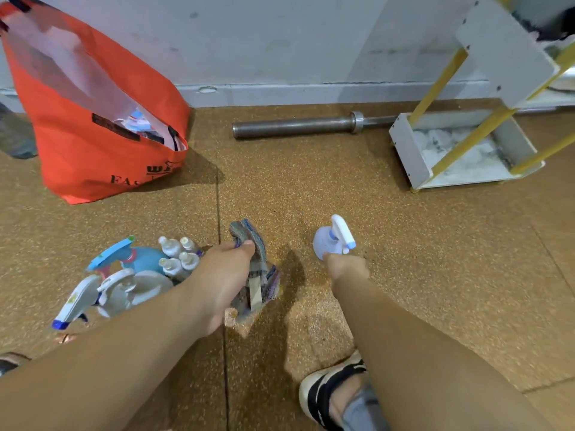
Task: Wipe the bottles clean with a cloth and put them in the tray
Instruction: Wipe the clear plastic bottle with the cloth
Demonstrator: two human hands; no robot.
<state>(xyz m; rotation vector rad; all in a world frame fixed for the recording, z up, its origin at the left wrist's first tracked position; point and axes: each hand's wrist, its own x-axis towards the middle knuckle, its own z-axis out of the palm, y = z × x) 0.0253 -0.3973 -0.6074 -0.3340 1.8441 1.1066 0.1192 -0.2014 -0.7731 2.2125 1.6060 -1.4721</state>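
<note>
bottles (140, 275) stand and lie bunched on the speckled brown floor (435, 244) at the left: several small white ones upright, with trigger sprayers tipped over beside them. one pale spray bottle (323, 244) is apart from the bunch, gripped low on its body by the right hand (345, 269); whether its base touches the floor i cannot tell. the left hand (224, 275) clutches a crumpled striped cloth (258, 275), thumb on top. the white tray (407, 150) sits well apart at the far right, by the wall. an orange bag (93, 135) stands far left, with a steel bar (295, 126) between bag and tray.
</note>
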